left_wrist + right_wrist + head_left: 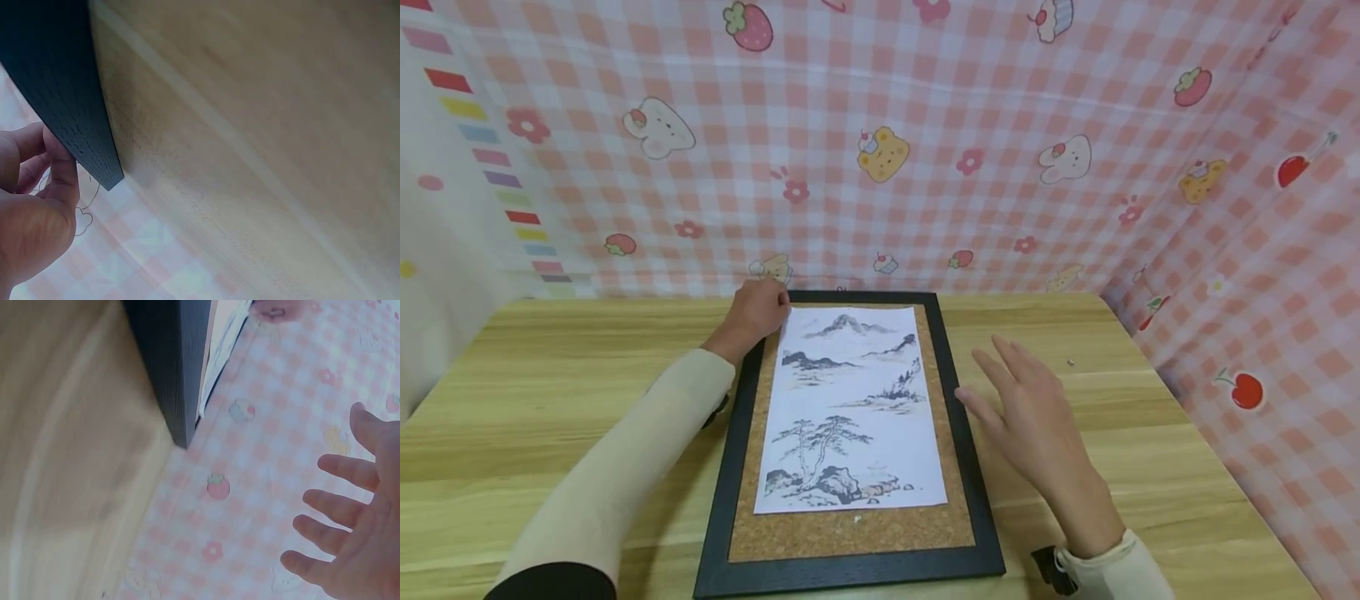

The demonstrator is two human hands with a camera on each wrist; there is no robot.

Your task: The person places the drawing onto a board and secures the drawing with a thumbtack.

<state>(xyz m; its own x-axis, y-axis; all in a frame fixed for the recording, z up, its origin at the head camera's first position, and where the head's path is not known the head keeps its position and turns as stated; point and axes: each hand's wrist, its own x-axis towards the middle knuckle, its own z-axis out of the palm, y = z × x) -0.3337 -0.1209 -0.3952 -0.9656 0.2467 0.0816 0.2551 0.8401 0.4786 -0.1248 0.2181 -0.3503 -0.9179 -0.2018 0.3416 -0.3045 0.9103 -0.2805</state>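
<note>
A sheet of paper printed with an ink landscape of mountains and pines lies on a cork board with a black frame. My left hand is at the sheet's top left corner, its fingers curled and seeming to pinch that corner. In the left wrist view, the frame's side hides the fingertips of my left hand. My right hand hovers right of the frame, fingers spread and holding nothing. The right wrist view shows the same spread right hand.
The board lies on a wooden table close to its back edge. Behind and to the right hangs a pink checked cloth. A tiny object lies on the table at right. A small white spot shows on the cork below the sheet.
</note>
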